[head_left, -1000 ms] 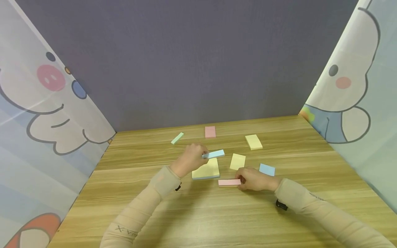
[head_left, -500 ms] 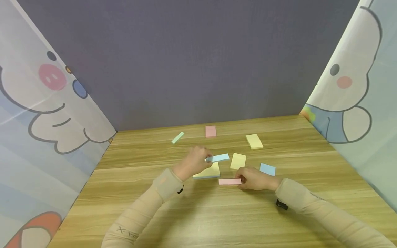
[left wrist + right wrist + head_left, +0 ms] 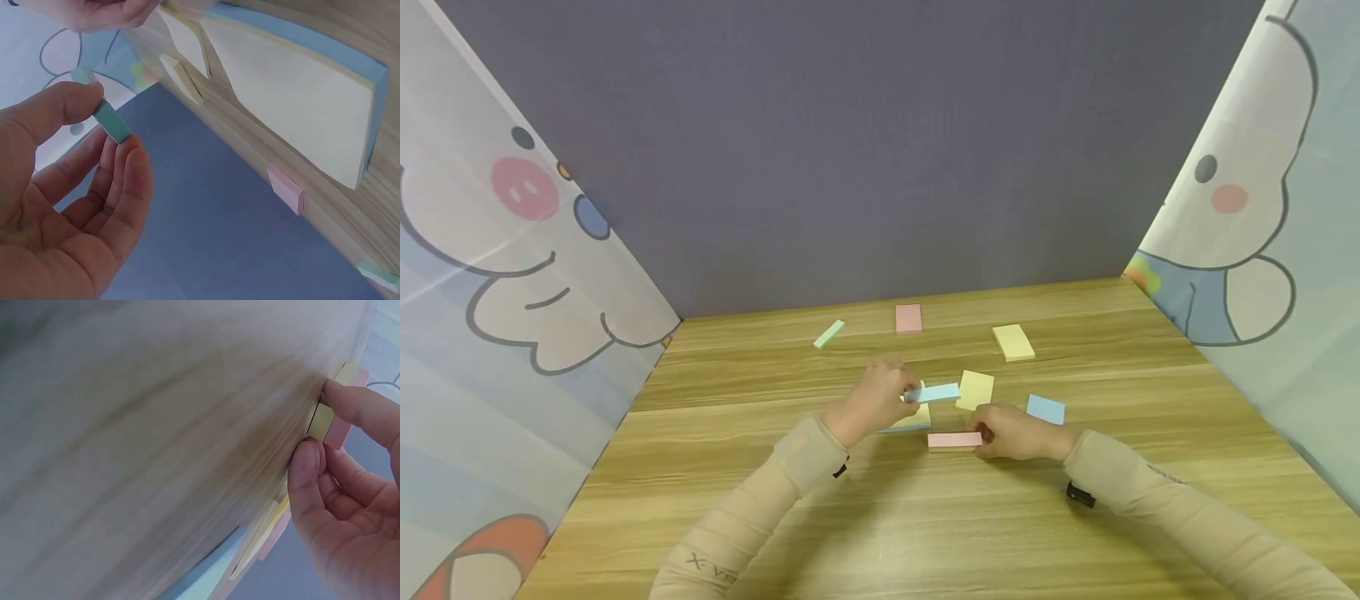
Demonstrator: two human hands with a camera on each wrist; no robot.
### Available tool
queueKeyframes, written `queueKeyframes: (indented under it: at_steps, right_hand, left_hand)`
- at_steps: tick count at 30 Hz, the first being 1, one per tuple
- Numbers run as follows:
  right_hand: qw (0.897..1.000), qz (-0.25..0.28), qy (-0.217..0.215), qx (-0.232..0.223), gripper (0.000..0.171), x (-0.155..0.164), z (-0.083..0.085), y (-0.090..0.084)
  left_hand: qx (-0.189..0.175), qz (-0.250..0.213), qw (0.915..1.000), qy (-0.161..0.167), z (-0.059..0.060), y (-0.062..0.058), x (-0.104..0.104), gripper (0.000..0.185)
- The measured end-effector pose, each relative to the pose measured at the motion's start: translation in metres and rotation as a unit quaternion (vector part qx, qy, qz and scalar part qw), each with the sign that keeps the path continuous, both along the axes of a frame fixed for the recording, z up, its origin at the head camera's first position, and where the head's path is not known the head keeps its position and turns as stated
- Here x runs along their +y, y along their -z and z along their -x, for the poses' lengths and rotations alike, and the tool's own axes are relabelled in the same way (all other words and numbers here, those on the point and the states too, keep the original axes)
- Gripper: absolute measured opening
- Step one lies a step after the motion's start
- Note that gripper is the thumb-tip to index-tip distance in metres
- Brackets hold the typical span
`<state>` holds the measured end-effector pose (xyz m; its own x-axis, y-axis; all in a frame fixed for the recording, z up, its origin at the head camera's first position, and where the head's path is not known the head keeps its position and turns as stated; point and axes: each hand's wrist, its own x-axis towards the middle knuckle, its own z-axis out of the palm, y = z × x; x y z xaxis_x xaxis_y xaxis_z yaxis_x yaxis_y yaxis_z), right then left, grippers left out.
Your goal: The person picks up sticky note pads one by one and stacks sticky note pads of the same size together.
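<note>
My left hand (image 3: 872, 404) pinches a narrow light-blue sticky-note pad (image 3: 938, 392) by its left end between thumb and fingertips, above the table. Below it, partly hidden by that hand, lies a large yellow sticky-note pad (image 3: 919, 414) on top of a blue one (image 3: 380, 94). My right hand (image 3: 1017, 433) holds the right end of a narrow pink sticky-note pad (image 3: 953, 439) at the table surface. In the right wrist view, this pink strip sits on a yellow strip (image 3: 320, 422), with thumb and fingers at both sides of the stack.
Beyond the right hand lie a square yellow pad (image 3: 976, 390) and a blue pad (image 3: 1047, 409). Farther back are another yellow pad (image 3: 1013, 342), a pink pad (image 3: 908, 318) and a narrow green strip (image 3: 829, 334). A dark panel (image 3: 880, 167) borders the wooden table's back edge.
My left hand has moved right and slightly nearer with the light-blue strip, toward the pink one, and covers more of the large yellow pad. The right hand stays in place.
</note>
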<state>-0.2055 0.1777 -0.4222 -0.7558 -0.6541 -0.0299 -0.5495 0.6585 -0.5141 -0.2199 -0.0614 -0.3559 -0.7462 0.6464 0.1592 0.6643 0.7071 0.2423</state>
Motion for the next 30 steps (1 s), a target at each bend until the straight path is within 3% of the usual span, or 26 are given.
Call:
queueKeyframes:
  at_steps: [15, 30]
  right_hand:
    - [1.000, 0.003, -0.005, 0.011, 0.019, 0.000, 0.001, -0.002]
    - [1.000, 0.008, -0.010, 0.001, 0.020, 0.000, -0.002, -0.004]
  left_hand:
    - [0.008, 0.013, 0.9994, 0.031, -0.007, 0.006, 0.005, 0.014]
    - [-0.020, -0.001, 0.9993, 0.031, -0.012, 0.010, 0.011, 0.015]
